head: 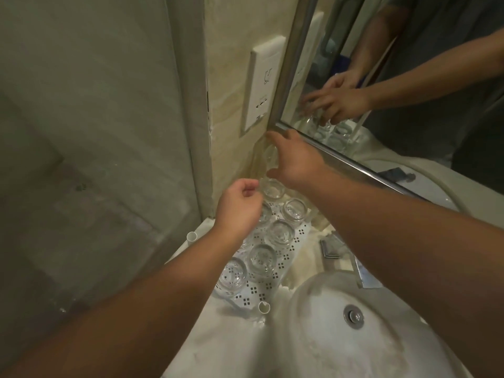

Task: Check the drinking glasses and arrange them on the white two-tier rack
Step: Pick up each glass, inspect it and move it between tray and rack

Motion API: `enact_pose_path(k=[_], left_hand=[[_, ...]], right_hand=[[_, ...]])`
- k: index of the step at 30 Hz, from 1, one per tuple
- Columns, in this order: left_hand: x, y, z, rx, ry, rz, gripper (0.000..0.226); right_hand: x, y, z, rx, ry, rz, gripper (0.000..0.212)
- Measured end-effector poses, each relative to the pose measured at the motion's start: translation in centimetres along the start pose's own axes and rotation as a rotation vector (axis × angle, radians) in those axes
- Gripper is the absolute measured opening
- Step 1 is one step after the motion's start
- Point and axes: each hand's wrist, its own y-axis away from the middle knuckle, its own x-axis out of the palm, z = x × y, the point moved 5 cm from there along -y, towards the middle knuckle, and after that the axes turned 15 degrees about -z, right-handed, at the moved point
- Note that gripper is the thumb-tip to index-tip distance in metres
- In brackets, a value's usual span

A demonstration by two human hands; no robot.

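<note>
Glasses [281, 232] inverted on rack [300, 236]; no legible writing.

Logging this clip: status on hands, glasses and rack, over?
Right hand grips a clear drinking glass held up by the wall. Left hand curled, empty, over white perforated rack. Upturned clear glasses on top tier. Nothing blocking.

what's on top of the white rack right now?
Upside-down glasses stand on the rack: at least five show clearly. The left hand covers part of the far-left row, so any more there are hidden.
</note>
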Motion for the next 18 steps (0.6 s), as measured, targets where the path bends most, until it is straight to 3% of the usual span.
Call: enact_pose_path(k=[6,18], left_hand=[[0.2,0.0,0.2,-0.003,-0.017,0.014,0.026],[0.3,1.8,-1.3,-0.148,0.108,0.057,0.023]], right_hand=[[0.2,-0.7,0.2,-0.022,0.047,-0.002,0.066],[-5.5,1.0,0.1,-0.022,0.027,-0.189,0.066]])
